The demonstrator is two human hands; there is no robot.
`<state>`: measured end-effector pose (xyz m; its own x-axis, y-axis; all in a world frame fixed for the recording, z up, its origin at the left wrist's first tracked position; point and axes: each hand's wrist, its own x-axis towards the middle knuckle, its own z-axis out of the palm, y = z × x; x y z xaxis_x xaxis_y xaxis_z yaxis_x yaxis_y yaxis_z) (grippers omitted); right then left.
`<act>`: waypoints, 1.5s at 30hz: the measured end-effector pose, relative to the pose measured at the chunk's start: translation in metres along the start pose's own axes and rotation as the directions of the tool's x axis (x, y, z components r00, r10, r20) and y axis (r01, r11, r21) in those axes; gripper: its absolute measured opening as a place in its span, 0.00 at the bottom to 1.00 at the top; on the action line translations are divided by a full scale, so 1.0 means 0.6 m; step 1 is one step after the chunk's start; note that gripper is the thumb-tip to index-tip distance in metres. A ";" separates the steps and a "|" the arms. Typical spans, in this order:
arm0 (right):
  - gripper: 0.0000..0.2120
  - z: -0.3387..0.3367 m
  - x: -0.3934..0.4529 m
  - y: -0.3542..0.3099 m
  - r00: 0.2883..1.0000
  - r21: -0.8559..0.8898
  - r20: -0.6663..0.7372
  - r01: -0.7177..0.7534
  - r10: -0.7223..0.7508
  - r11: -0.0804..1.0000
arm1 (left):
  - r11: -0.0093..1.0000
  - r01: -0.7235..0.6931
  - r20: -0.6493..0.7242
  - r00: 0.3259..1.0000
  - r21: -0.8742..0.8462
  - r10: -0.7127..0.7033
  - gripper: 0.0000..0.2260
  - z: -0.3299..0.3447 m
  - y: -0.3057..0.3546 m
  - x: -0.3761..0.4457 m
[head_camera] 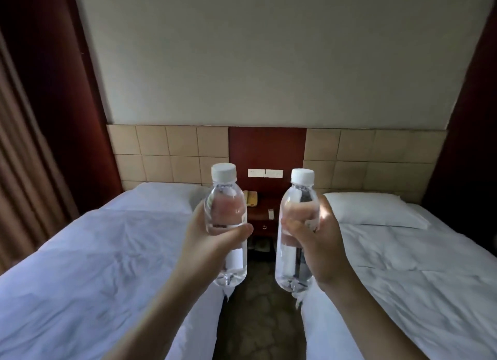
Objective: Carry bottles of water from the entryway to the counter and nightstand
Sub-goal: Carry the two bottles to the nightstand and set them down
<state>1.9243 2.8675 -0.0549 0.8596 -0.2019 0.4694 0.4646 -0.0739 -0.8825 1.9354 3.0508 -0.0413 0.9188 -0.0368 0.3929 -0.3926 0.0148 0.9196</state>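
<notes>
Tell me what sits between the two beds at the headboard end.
In the head view, a dark nightstand stands between the left bed and right bed, carrying a yellowish phone and a small remote. Nearer, only patterned floor.

We see two beds with a strip of dark patterned floor (258,319) between them. The left bed (88,265) is covered by a rumpled white sheet, with a white pillow (161,195) flat at its head. The right bed (408,279) carries the same wrinkled white sheet and a plump white pillow (373,210) at its head. Between the beds, against the wall, stands a dark red nightstand (262,219). On its surface lie a yellowish telephone (251,198) and a small white remote (271,213), apart from each other.
</notes>
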 end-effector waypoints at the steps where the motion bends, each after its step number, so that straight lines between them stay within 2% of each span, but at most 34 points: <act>1: 0.22 0.012 0.035 0.012 1.000 -0.011 -0.019 -0.002 0.001 1.000 | 1.000 -0.001 0.024 1.000 -0.010 0.002 0.17 -0.005 -0.011 0.041; 6: 0.27 0.048 0.189 0.071 0.993 -0.033 -0.115 0.001 -0.004 0.999 | 0.998 0.005 0.142 0.990 -0.057 0.003 0.20 -0.016 -0.067 0.233; 14: 0.23 0.027 0.390 0.190 0.972 -0.032 -0.233 -0.005 -0.003 0.999 | 0.997 0.019 0.186 0.982 -0.072 -0.006 0.16 0.035 -0.189 0.471; 25: 0.22 -0.063 0.752 0.443 0.978 -0.001 -0.202 -0.044 0.042 0.999 | 0.999 -0.020 0.118 0.993 0.029 0.017 0.15 0.198 -0.378 0.829; 29: 0.24 -0.083 0.893 0.516 0.986 -0.013 -0.161 -0.050 0.047 0.999 | 1.000 0.015 0.086 0.996 0.014 -0.016 0.18 0.239 -0.437 0.955; 33: 0.24 -0.092 1.018 0.595 0.987 -0.017 -0.142 -0.083 0.080 0.996 | 0.998 0.053 0.085 0.995 0.016 -0.054 0.15 0.272 -0.503 1.078; 36: 0.23 -0.097 1.112 0.673 0.986 -0.033 -0.134 -0.107 0.102 0.994 | 0.998 0.063 0.093 0.994 0.002 -0.063 0.14 0.296 -0.573 1.176; 45: 0.22 -0.097 1.445 0.948 0.966 -0.081 -0.193 -0.193 0.174 0.978 | 0.983 0.177 0.163 0.972 -0.046 -0.168 0.21 0.391 -0.837 1.540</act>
<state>2.9215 2.5936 -0.1517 0.8698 -0.3963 0.2938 0.2714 -0.1129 -0.9558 2.9725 2.7752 -0.1403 0.9527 -0.2011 0.2278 -0.2213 0.0545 0.9737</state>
